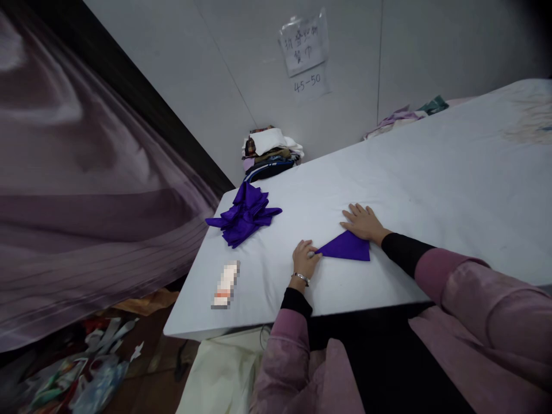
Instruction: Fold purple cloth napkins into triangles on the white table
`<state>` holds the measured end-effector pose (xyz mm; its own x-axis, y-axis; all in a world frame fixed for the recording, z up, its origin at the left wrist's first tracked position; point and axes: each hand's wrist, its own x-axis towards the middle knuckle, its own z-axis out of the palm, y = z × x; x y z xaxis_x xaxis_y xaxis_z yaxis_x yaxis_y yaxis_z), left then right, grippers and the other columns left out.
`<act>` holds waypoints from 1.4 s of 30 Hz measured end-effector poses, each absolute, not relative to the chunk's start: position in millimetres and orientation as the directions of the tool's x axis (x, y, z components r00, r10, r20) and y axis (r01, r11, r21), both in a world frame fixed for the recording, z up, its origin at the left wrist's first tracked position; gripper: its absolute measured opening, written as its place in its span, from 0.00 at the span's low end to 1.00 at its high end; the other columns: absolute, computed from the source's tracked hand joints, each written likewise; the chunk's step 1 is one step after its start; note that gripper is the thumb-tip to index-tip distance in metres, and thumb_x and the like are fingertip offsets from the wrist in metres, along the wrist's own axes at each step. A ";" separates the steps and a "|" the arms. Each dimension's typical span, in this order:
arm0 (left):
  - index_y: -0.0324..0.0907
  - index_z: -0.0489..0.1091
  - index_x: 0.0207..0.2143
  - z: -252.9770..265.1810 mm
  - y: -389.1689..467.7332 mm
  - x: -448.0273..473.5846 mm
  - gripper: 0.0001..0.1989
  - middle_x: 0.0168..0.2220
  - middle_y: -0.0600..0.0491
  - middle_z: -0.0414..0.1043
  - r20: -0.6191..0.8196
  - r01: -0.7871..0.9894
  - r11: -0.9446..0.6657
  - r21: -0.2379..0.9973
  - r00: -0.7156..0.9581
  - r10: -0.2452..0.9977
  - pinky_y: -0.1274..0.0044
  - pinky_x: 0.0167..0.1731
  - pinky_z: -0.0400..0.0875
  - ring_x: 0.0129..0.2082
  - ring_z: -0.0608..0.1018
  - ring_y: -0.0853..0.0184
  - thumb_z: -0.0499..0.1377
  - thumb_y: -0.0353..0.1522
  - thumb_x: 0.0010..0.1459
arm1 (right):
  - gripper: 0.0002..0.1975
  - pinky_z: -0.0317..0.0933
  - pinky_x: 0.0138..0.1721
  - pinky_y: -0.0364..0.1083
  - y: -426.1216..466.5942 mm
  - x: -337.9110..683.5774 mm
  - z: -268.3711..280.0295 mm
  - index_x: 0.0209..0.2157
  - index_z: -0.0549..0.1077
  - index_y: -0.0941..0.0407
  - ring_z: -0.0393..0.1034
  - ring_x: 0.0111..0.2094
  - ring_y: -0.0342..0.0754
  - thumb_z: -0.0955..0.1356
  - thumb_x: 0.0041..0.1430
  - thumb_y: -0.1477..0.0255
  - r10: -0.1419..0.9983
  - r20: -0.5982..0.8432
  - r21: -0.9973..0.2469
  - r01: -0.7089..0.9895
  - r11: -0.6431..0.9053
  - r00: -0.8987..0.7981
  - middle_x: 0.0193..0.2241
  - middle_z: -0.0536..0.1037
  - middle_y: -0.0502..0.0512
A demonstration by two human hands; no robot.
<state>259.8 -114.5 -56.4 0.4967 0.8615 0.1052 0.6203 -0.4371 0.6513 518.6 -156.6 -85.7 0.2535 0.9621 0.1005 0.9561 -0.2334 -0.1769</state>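
A purple napkin [347, 246], folded into a flat triangle, lies on the white-covered table in front of me. At its pointed left corner is my left hand [305, 260], with thumb and fingertips closed on the tip; a bracelet circles that wrist. My right hand [361, 222] rests flat with fingers spread over the triangle's upper corner, hiding that part of the cloth. Further left stands a gathered purple cloth [245, 214] with several pleated points, apart from both hands.
A white cloth covers the table [431, 195]. Near its left edge lies a pixelated strip [225, 286]. Folded clothes [272, 150] are stacked behind the table by the wall, under a paper sign [304, 49]. Mauve drapery [99, 172] hangs at left; plastic bags [97, 374] lie on the floor.
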 end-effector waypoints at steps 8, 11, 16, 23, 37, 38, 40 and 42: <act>0.46 0.73 0.26 -50.2 -117.6 258.7 0.06 0.54 0.56 0.68 0.021 0.633 -0.485 0.603 0.595 0.803 0.57 0.61 0.45 0.62 0.58 0.62 0.58 0.28 0.54 | 0.34 0.39 0.58 0.62 -156.2 520.1 -87.8 0.60 0.58 0.54 0.42 0.63 0.62 0.49 0.60 0.51 0.964 0.094 -0.165 0.959 -0.231 0.249 0.64 0.51 0.61; 0.47 0.73 0.26 -51.2 -115.4 257.2 0.08 0.54 0.57 0.68 0.013 0.634 -0.493 0.595 0.606 0.795 0.58 0.62 0.46 0.62 0.58 0.63 0.56 0.28 0.55 | 0.33 0.38 0.58 0.62 -156.4 520.1 -87.1 0.60 0.58 0.54 0.41 0.63 0.62 0.49 0.60 0.51 0.965 0.087 -0.170 0.958 -0.231 0.248 0.64 0.51 0.60; 0.46 0.74 0.32 -57.1 -113.9 253.2 0.08 0.53 0.55 0.69 0.078 0.614 -0.485 0.623 0.568 0.819 0.61 0.60 0.52 0.61 0.60 0.63 0.56 0.26 0.55 | 0.33 0.38 0.58 0.61 -157.7 518.5 -84.3 0.61 0.57 0.55 0.41 0.63 0.62 0.51 0.61 0.53 0.966 0.073 -0.161 0.959 -0.234 0.248 0.64 0.51 0.61; 0.42 0.72 0.28 -61.8 -119.4 249.9 0.06 0.51 0.48 0.70 0.166 0.564 -0.470 0.679 0.506 0.847 0.63 0.58 0.58 0.59 0.63 0.60 0.63 0.25 0.46 | 0.32 0.40 0.58 0.61 -158.1 517.8 -82.3 0.60 0.58 0.55 0.42 0.63 0.62 0.51 0.61 0.53 0.964 0.080 -0.154 0.959 -0.237 0.252 0.63 0.52 0.61; 0.42 0.71 0.27 -58.0 -106.4 248.3 0.06 0.51 0.50 0.70 0.095 0.504 -0.519 0.690 0.647 0.756 0.56 0.59 0.50 0.60 0.60 0.58 0.59 0.23 0.51 | 0.30 0.41 0.58 0.61 -159.9 515.8 -79.6 0.60 0.58 0.55 0.44 0.62 0.61 0.52 0.62 0.55 0.964 0.108 -0.112 0.967 -0.229 0.241 0.63 0.54 0.63; 0.42 0.71 0.27 -56.6 -106.0 247.9 0.07 0.51 0.50 0.70 0.086 0.511 -0.538 0.670 0.667 0.740 0.56 0.60 0.50 0.61 0.60 0.58 0.58 0.23 0.52 | 0.30 0.41 0.58 0.61 -159.9 515.9 -79.5 0.60 0.58 0.55 0.44 0.62 0.61 0.52 0.62 0.55 0.965 0.106 -0.111 0.967 -0.228 0.240 0.63 0.54 0.63; 0.42 0.71 0.27 -54.0 -105.2 247.3 0.07 0.52 0.51 0.70 0.075 0.526 -0.584 0.618 0.700 0.710 0.57 0.60 0.50 0.61 0.59 0.58 0.56 0.23 0.53 | 0.30 0.41 0.58 0.61 -159.8 516.2 -79.7 0.60 0.58 0.55 0.44 0.62 0.61 0.52 0.62 0.55 0.965 0.101 -0.110 0.967 -0.231 0.242 0.63 0.53 0.63; 0.42 0.71 0.27 -52.3 -104.7 246.9 0.08 0.52 0.52 0.69 0.073 0.533 -0.625 0.571 0.725 0.685 0.59 0.60 0.51 0.62 0.58 0.60 0.55 0.23 0.53 | 0.31 0.41 0.58 0.61 -159.8 516.5 -80.0 0.61 0.58 0.55 0.44 0.62 0.62 0.52 0.62 0.54 0.965 0.099 -0.109 0.966 -0.233 0.244 0.63 0.53 0.63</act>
<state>246.9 -104.7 -52.3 0.7249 0.6850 0.0731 0.5328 -0.6247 0.5709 516.5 -159.8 -80.0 0.2435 0.9649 0.0988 0.9664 -0.2327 -0.1094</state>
